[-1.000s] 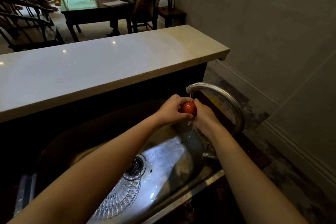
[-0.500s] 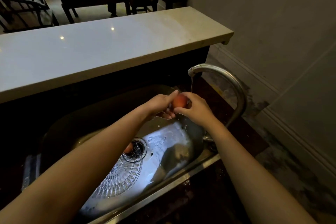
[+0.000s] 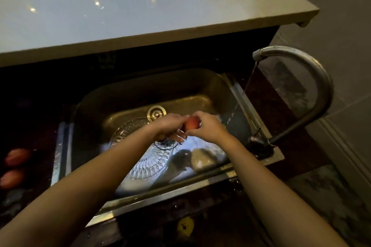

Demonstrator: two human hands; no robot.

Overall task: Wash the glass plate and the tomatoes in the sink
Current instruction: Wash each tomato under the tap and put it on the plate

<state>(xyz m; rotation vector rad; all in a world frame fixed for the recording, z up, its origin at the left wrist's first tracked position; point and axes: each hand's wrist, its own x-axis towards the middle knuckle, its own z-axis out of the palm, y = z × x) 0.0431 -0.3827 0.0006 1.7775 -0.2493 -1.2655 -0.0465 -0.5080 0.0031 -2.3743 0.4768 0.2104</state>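
Observation:
A red tomato point(image 3: 192, 123) is held between both hands over the middle of the steel sink point(image 3: 140, 90). My left hand point(image 3: 170, 126) cups it from the left and below. My right hand point(image 3: 206, 127) grips it from the right. Under the hands a cut-glass plate point(image 3: 144, 162) lies flat on the sink floor, partly hidden by my left forearm. Two more tomatoes point(image 3: 17, 156) point(image 3: 12, 178) rest on the dark counter left of the sink.
A curved metal tap point(image 3: 313, 78) stands at the sink's right side, and a thin stream of water point(image 3: 248, 84) falls from its spout into the basin. A pale raised counter point(image 3: 140, 10) runs along the back. A round overflow fitting point(image 3: 156, 113) sits on the sink's rear wall.
Both hands have carried the tomato left and down, out of the water stream, to over the plate. The camera has tilted downward, bringing the two tomatoes on the left counter into view.

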